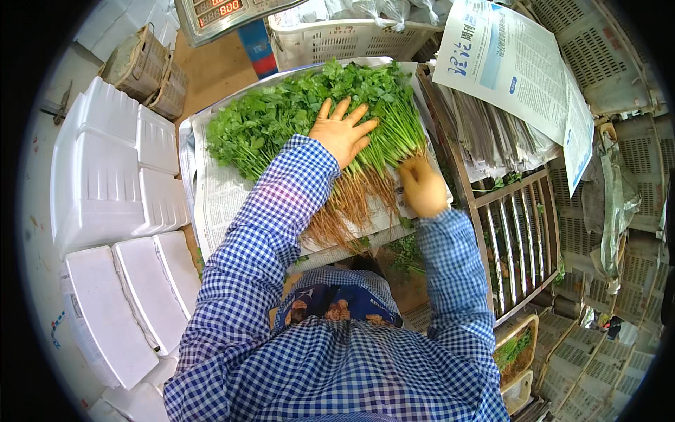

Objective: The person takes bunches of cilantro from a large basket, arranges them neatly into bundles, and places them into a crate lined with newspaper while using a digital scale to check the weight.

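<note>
A wide heap of leafy green herbs (256,116) with long brown roots (355,200) lies on newspaper (214,211) over a raised surface. Spread fingers of my left hand (341,133) rest flat on the leaves and stems in the middle. At the right end of the heap, my right hand (422,186) is curled closed on the root ends, slightly blurred, its fingertips partly hidden. Checked blue sleeves cover both forearms.
White foam boxes (98,197) are stacked at left, beside woven baskets (133,67). A metal scale (197,28) and white crate (302,42) stand behind. Right are newspapers (503,77), a slatted metal rack (517,246), plastic crates (590,56) and a small tray of greens (513,352).
</note>
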`<act>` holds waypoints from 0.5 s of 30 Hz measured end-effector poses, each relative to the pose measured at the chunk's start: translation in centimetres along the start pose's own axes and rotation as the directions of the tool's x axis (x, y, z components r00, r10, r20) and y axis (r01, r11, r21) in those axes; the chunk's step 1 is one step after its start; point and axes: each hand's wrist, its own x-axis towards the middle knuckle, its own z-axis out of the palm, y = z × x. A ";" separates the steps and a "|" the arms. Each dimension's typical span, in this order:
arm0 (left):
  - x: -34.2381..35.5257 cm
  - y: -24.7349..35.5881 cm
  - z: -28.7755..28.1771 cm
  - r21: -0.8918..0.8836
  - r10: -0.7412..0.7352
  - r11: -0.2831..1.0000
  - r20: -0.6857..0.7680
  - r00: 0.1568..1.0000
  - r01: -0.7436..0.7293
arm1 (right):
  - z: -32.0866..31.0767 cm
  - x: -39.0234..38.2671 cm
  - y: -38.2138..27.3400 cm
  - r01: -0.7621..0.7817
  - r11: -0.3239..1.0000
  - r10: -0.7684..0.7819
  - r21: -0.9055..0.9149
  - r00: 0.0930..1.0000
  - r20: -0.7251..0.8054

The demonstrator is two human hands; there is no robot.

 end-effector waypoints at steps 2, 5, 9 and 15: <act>-0.9 -1.0 0.4 -0.007 -0.033 0.999 -0.003 0.999 0.033 | -4.4 -4.3 -1.3 -0.434 0.852 0.262 0.294 0.838 0.478; -0.6 -0.3 0.7 -0.015 -0.029 0.999 -0.012 0.999 0.029 | -8.3 -9.7 -0.3 -0.380 0.925 0.251 -0.018 0.574 0.780; -0.9 -0.3 0.8 -0.051 -0.069 0.997 -0.083 0.994 0.065 | -6.9 -6.6 -2.1 -0.066 0.964 0.032 0.257 0.990 0.135; -0.6 0.1 0.5 0.011 -0.056 0.998 -0.093 0.994 0.058 | 1.2 3.4 -3.5 0.167 0.907 -0.186 -0.387 0.983 -0.011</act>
